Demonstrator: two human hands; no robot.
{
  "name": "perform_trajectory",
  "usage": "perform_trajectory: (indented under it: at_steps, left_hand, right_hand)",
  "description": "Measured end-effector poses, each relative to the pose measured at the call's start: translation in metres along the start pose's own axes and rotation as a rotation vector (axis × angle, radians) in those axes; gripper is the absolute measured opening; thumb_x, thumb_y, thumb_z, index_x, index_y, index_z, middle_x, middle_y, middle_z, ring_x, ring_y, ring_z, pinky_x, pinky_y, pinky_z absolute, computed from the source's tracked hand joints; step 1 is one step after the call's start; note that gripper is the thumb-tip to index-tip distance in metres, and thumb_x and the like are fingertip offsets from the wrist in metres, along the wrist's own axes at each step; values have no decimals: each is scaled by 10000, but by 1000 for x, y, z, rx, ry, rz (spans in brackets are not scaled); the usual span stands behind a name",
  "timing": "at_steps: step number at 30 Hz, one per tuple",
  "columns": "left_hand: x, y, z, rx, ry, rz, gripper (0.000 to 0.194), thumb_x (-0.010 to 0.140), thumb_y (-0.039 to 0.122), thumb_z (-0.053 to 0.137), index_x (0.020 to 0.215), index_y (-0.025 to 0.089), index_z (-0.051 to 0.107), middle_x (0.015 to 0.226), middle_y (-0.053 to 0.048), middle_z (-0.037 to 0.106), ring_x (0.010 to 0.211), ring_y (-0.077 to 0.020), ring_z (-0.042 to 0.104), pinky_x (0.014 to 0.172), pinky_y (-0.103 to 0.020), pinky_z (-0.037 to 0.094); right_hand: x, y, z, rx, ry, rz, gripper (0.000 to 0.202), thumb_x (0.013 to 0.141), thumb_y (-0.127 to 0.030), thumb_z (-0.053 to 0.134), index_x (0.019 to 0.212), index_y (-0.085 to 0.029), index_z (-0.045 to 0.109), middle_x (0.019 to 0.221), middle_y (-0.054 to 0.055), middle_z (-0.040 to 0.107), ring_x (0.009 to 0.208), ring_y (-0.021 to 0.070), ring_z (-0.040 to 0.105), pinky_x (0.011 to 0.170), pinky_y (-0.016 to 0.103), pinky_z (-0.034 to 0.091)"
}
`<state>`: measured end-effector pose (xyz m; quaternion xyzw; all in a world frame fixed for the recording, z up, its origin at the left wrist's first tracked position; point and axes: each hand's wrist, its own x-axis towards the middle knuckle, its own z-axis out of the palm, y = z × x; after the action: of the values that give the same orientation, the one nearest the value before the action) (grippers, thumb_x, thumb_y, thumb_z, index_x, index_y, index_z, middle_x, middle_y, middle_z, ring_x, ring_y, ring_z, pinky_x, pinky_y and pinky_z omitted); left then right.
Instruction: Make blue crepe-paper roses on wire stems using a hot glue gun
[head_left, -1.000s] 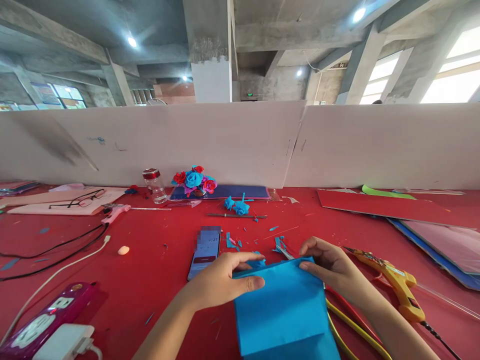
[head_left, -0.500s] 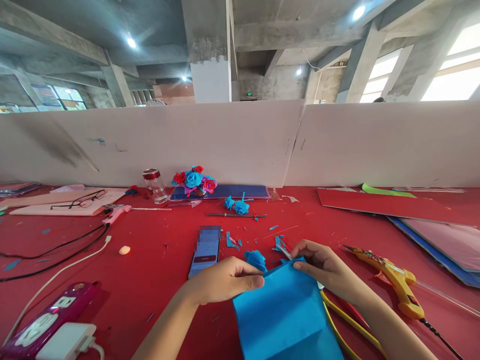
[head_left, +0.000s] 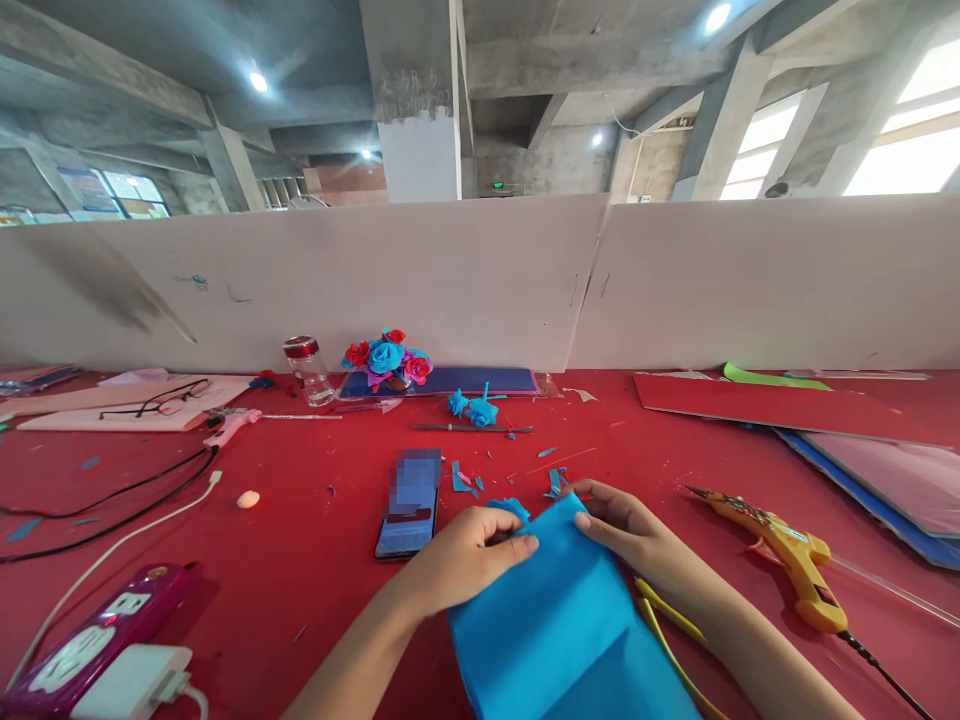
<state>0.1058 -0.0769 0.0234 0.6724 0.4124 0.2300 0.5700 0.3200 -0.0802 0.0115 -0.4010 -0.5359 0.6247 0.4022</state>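
Note:
A folded sheet of blue crepe-like paper (head_left: 555, 610) is held up in front of me by its far edge. My left hand (head_left: 480, 560) pinches that edge between thumb and fingers on the left. At the upper right corner, my right hand (head_left: 619, 525) grips the same sheet, thumb on top. Partly hidden behind the sheet lies a blue paper flower (head_left: 510, 507). Under my right forearm, yellow handles (head_left: 671, 615) show; the rest of that tool is covered. Blue paper scraps (head_left: 555, 481) lie just beyond my hands.
A phone (head_left: 409, 510) lies left of the sheet. On the right rests a yellow glue gun (head_left: 787, 555); a pink one (head_left: 232, 428) is at left. A purple power strip (head_left: 105, 630), glass jar (head_left: 309, 372), paper bouquet (head_left: 388, 358) and stacked sheets (head_left: 885, 480) surround the red table.
The blue sheet has shifted left and tilted, its right corner rising a little. My right hand has moved slightly left with it, and the sheet covers more of the blue flower.

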Motion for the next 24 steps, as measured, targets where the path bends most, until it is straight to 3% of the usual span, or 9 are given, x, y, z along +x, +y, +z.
perform_trajectory:
  at_steps: [4,8,12,17,21,24]
  left_hand:
    - [0,-1,-8,25,232,40,318,808,467,514,825,183,657,772,-25,638,720,-175,563,600,-222,390]
    - [-3,0,-16,7,299,68,298,785,448,554,926,210,666,749,-26,646,695,-179,574,592,-232,412]
    - [-7,4,-23,-35,292,111,361,780,407,567,1110,269,616,670,-3,634,581,-158,551,531,-224,400]
    - [-10,10,-22,60,219,100,316,826,379,498,1068,261,663,574,7,588,499,-137,477,477,-217,332]
    - [-10,14,-16,136,247,166,263,777,375,581,983,257,696,848,-27,674,697,-171,552,587,-238,397]
    - [-11,14,-14,169,206,166,253,752,352,616,979,273,694,953,-21,676,806,-200,578,666,-266,437]
  right_hand:
    - [-5,-9,-5,60,-225,114,366,735,-346,685,1055,-191,597,979,60,668,872,209,640,830,387,493]
    - [-5,-11,-12,-28,-151,186,345,700,-377,708,963,-159,663,884,68,706,801,225,667,762,378,523]
    - [-2,-8,-25,-38,25,211,371,626,-388,761,915,-169,682,785,44,704,736,203,665,693,331,536]
    - [-5,-14,-31,8,66,150,358,625,-357,771,923,-182,679,746,34,700,647,151,651,604,252,518]
    - [-10,-20,-27,-20,-47,161,411,665,-398,731,1020,-205,656,875,63,704,753,211,669,700,345,537]
    - [-10,-18,-25,-77,-140,176,358,711,-449,674,937,-172,683,882,73,707,810,249,665,760,397,519]
